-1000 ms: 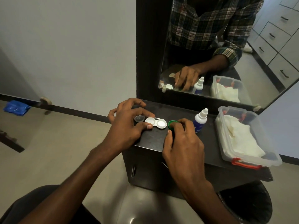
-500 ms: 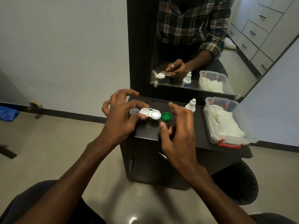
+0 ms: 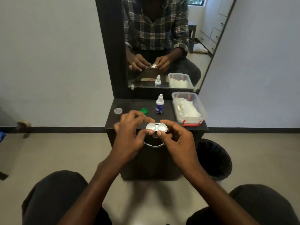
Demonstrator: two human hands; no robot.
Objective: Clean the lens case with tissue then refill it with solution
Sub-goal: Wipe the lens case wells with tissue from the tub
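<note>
So far I have only the opening step behind me. From my head camera, I hold the lens case point(image 3: 156, 127) up in front of me, lifted off the dresser top point(image 3: 134, 120) near its front edge. My left hand point(image 3: 131, 135) pinches its left well between thumb and fingers, and my right hand point(image 3: 177, 137) pinches the right well the same way, so both hands are closed on the case and almost touching at the thumbs. Both wells face up and look uncapped. The clear cap point(image 3: 118, 110) lies at the far left of the top, and the green cap point(image 3: 144, 111) sits just behind my left fingers, apart from the case. I cannot tell whether any liquid sits in the wells.

The solution bottle point(image 3: 159, 106) stands upright with its cap on, behind the case and beside the tissue box point(image 3: 188, 109), which is open with white tissue inside. In the mirror point(image 3: 162, 46) I see the same grip from the other side.

Judging by this, no tissue is in my hands, so the wiping is not yet begun. Refilling and recapping are left as well.
</note>
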